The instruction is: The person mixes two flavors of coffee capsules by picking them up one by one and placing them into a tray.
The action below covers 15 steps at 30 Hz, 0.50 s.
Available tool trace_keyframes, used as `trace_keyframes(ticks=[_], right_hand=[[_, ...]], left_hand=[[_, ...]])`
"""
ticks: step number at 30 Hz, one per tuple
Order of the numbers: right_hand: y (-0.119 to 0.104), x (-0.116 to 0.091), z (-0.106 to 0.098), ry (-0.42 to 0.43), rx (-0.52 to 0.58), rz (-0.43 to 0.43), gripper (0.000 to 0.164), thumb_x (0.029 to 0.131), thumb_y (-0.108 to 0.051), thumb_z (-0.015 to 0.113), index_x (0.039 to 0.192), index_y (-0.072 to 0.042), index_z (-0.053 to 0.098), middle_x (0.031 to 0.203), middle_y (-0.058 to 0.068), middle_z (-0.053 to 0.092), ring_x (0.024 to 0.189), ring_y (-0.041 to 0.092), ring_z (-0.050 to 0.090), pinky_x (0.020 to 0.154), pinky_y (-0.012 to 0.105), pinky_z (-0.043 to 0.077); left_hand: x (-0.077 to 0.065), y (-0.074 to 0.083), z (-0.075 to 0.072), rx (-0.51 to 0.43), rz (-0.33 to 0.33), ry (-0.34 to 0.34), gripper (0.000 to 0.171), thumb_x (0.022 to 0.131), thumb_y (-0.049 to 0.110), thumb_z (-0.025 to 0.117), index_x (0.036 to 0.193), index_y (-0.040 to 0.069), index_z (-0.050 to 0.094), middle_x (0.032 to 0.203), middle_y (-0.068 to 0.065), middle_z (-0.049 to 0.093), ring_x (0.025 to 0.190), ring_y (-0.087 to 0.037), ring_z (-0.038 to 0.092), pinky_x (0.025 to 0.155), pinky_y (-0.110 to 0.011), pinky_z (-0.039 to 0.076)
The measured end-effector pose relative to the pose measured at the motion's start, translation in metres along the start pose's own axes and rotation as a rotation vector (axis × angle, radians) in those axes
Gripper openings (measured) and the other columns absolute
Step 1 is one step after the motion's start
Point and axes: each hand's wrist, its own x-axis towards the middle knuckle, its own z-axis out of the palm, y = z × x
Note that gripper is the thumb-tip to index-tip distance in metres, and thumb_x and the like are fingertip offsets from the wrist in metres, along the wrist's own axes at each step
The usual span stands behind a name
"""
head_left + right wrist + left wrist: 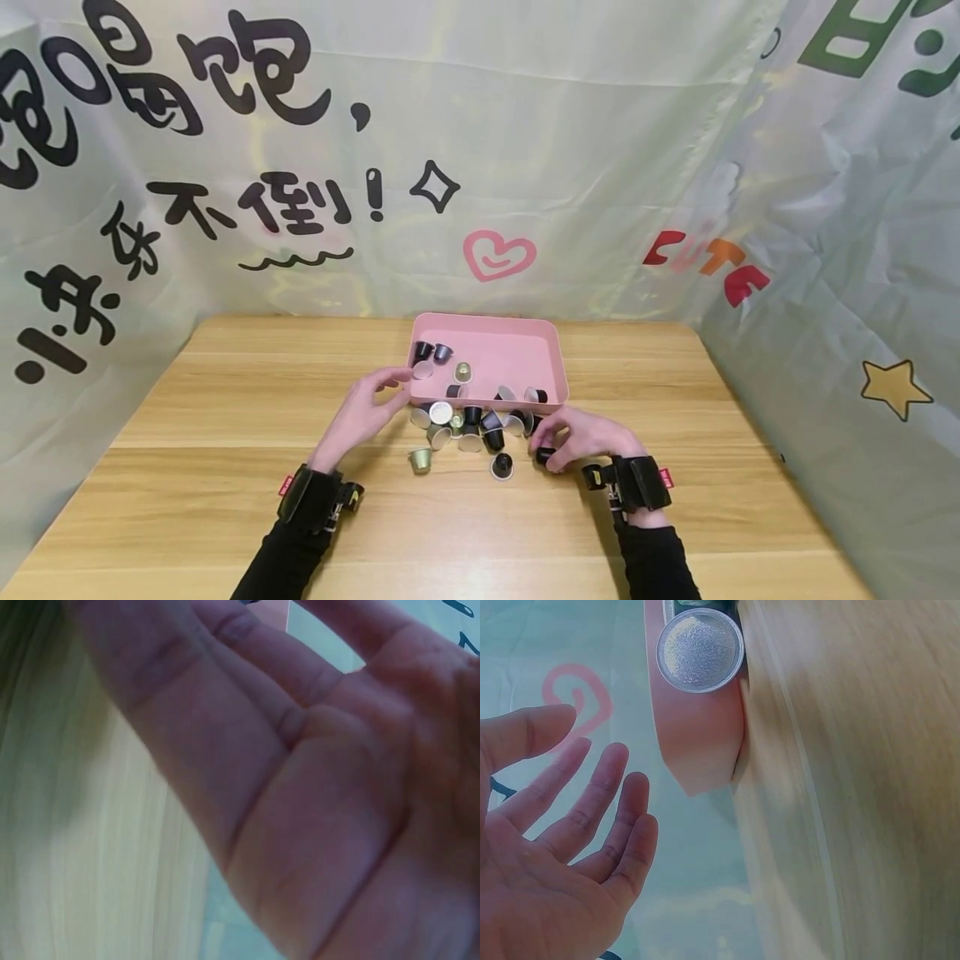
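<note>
- L-hand grip (367, 410): released, fingers loosely bent & spread, nothing in it; fingertips by front-left corner of pink tray (517, 346)
- R-hand grip (581, 437): thumb & finger pinching a blk coffee capsule (545, 455) low over or on the surface (225, 467), just R of the capsule cluster; fingertips out of shot in R wrist view
- Tray sits at far side of the surface, approx mid; several capsules inside, incl. a pale gold-green capsule (462, 372) nr the middle and a dark grey-blue capsule (442, 352) back L; others along front wall
- Capsule cluster, mixed blk/grey/green w/ pale lids, packed along tray's front outside; one white-lidded capsule (441, 412) faces up
- Green capsule (420, 461) apart, front L of cluster; blk capsule w/ white rim (502, 467) front R, dome up
- L wrist view: silver-lidded capsule (700, 650), lid to cam, overlapping tray's side
- Blk wristband on each wrist, blk sleeves; printed cloth (600, 167) behind, w/ pink heart
</note>
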Motion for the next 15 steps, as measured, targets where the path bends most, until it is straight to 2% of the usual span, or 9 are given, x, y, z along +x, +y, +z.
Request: trace_keyframes(ticks=[4, 9, 15], right_hand=[[0.0001, -0.0025, -0.0012, -0.001, 0.022, -0.032, 0.031, 0.073, -0.003, 0.079, 0.104, -0.007, 0.074, 0.099, 0.006, 0.069, 0.090, 0.020, 0.057, 0.079, 0.032, 0.047], [-0.0004, -0.0041, -0.0032, 0.017, 0.015, -0.084, 0.029, 0.078, -0.006, 0.078, 0.107, -0.008, 0.074, 0.106, 0.007, 0.069, 0.094, 0.020, 0.056, 0.080, 0.029, 0.048], [0.0009, -0.0042, -0.0059, 0.043, 0.025, -0.159, 0.029, 0.083, -0.005, 0.075, 0.111, -0.005, 0.072, 0.114, 0.013, 0.068, 0.086, 0.017, 0.061, 0.075, 0.024, 0.054]], left_hand=[[0.0000, 0.0007, 0.0001, 0.001, -0.004, -0.004, 0.042, 0.096, 0.013, 0.064, 0.136, 0.002, 0.058, 0.135, -0.019, 0.064, 0.122, -0.038, 0.059, 0.110, -0.060, 0.042], [-0.0005, 0.0014, 0.0001, -0.002, -0.011, -0.012, 0.041, 0.096, 0.012, 0.064, 0.136, 0.002, 0.058, 0.135, -0.019, 0.064, 0.122, -0.038, 0.058, 0.110, -0.062, 0.041], [-0.0009, 0.0005, 0.0007, -0.001, -0.010, -0.014, 0.041, 0.096, 0.012, 0.064, 0.136, 0.002, 0.058, 0.135, -0.019, 0.064, 0.124, -0.038, 0.057, 0.111, -0.062, 0.041]])
